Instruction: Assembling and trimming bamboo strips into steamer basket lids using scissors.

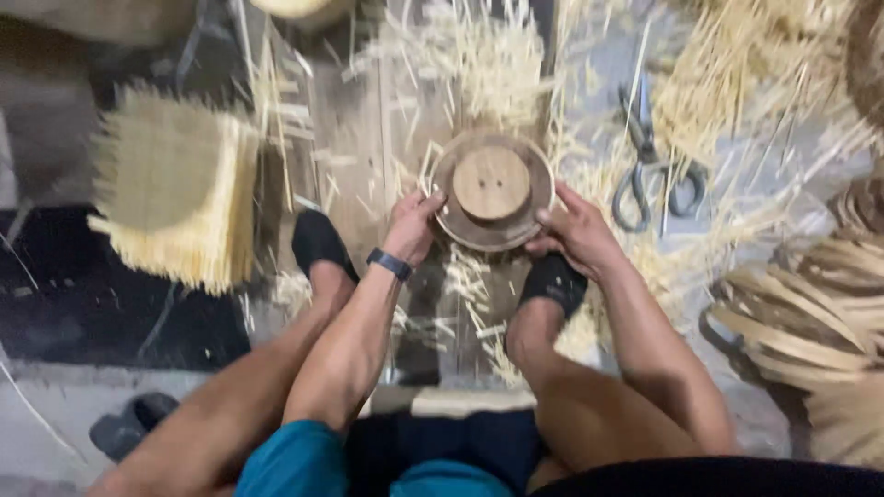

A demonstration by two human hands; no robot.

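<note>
Nearest the camera are the person's shorts (368,460) and bare legs, knees bent, with two feet in black socks (320,241) set on the floor. The forearms run out between and over the legs. The left wrist wears a dark band (389,263).

The left hand (412,225) and the right hand (575,230) close on opposite sides of a round wooden mould (493,189), a wide disc with a smaller raised disc on top. The left fingers curl over its near-left rim; the right fingers press its near-right edge, thumb toward the top. Both hands hold the mould, which sits between them just beyond the feet, on a plank floor (368,129).

Directly under and around the grip lie loose pale bamboo slivers (479,276), scattered over the planks. Just right of the right hand, a little farther out, a pair of scissors (656,175) lies on the floor with its grey handles toward the person. Well left of the left hand, a stack of square woven mats (175,189) with fringed edges rests on the floor. Well right of the right hand sits a coil of flat bamboo strips (801,313).

Beyond the mould, a thick heap of thin splints (488,55) spreads away, and more splints (737,74) pile up far right.
</note>
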